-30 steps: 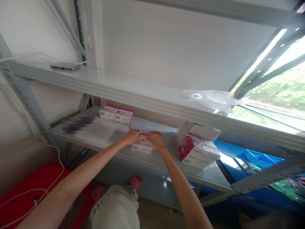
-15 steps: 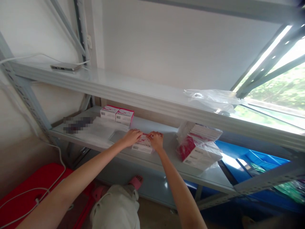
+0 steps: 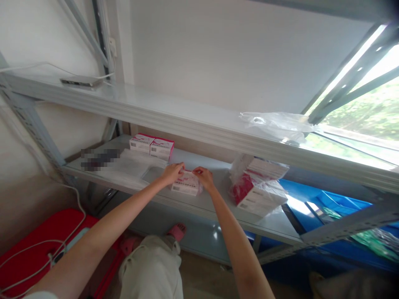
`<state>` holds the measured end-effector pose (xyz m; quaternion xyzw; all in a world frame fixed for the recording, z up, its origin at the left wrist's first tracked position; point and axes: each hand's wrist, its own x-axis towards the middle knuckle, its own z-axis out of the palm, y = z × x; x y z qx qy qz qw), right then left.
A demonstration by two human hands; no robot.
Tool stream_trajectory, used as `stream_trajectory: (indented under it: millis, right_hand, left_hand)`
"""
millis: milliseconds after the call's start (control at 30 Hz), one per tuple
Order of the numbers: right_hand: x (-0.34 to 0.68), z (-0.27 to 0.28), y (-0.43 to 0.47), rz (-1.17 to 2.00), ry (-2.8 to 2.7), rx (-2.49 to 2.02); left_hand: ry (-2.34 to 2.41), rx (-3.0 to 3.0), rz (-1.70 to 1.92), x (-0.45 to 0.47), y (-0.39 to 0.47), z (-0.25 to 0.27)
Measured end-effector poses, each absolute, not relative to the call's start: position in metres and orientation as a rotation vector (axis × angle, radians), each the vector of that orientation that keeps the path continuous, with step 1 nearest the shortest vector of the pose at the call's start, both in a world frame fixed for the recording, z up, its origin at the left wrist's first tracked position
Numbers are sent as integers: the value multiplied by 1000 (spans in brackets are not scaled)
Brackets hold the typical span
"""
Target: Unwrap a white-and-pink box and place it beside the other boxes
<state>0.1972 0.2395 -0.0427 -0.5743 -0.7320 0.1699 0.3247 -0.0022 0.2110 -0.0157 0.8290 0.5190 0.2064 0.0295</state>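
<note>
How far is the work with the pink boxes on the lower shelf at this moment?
Done: two boxes stand side by side at the back of the lower shelf. In hand: the left hand and right hand grip one box from both sides near the front edge. Left: the bag of boxes lies to the right, untouched.

storeroom | grey metal rack shelves (image 3: 193,124) | stacked pink-white boxes (image 3: 258,187) | blue bins (image 3: 336,203)

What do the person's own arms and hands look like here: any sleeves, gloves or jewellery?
Both forearms are bare from elbow to wrist. The left hand and right hand wear no gloves, and no watch, ring or bracelet shows. A sliver of pale sleeve shows at the bottom-left frame edge.
</note>
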Motion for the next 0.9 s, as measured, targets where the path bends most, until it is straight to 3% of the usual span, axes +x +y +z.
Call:
stream_trajectory:
  millis: [100,233,533,700,900]
  right_hand:
    - [207,-54,247,719,-1809,-1380]
    - [211,-62,249,819,-1766,-1288]
    - [214,-51,246,363,-1878,-1509]
    - [222,-57,239,360,-1766,-1618]
    - [192,-47,226,234,-2058,-1453]
  left_hand:
    - [1653,2537,655,-8,208,-13]
    - [1674,2550,612,-11,208,-11]
    - [1645,2697,494,2,214,-9]
    - [1832,2519,684,-17,210,-16]
    - [1624,2650,783,-16,213,-13]
